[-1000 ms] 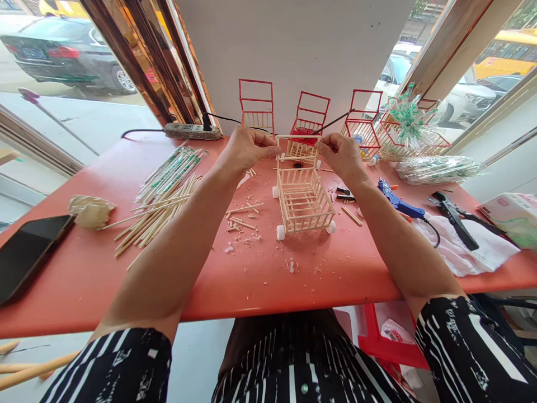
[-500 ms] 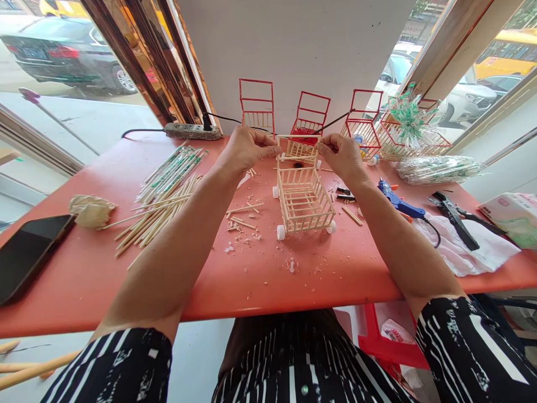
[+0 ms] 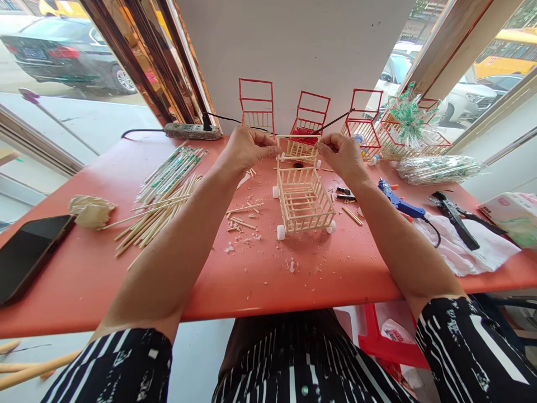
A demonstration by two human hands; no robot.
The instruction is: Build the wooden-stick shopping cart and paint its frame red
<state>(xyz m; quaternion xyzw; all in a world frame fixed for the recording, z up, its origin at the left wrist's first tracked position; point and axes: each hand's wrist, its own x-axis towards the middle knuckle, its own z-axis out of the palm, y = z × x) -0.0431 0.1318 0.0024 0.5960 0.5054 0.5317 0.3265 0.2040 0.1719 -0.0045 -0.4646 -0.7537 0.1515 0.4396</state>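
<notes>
A small cart made of pale wooden sticks (image 3: 305,208) stands on white wheels on the red table (image 3: 251,288). Its upright handle frame rises at the far end. My left hand (image 3: 250,146) pinches the frame's upper left corner between thumb and fingers. On the opposite side, my right hand (image 3: 340,155) has its fingers closed on the upper right corner. Short stick offcuts (image 3: 242,223) and crumbs lie left of the cart. Right of it are a small black tool (image 3: 345,194) and more stick pieces (image 3: 351,216).
Loose sticks (image 3: 157,221) and wrapped sticks (image 3: 172,173) lie left, near a phone (image 3: 33,254) and power strip (image 3: 193,131). A blue glue gun (image 3: 400,200), pliers (image 3: 455,219) and a white cloth (image 3: 474,254) are right. Red-framed carts (image 3: 310,112) stand at the back wall.
</notes>
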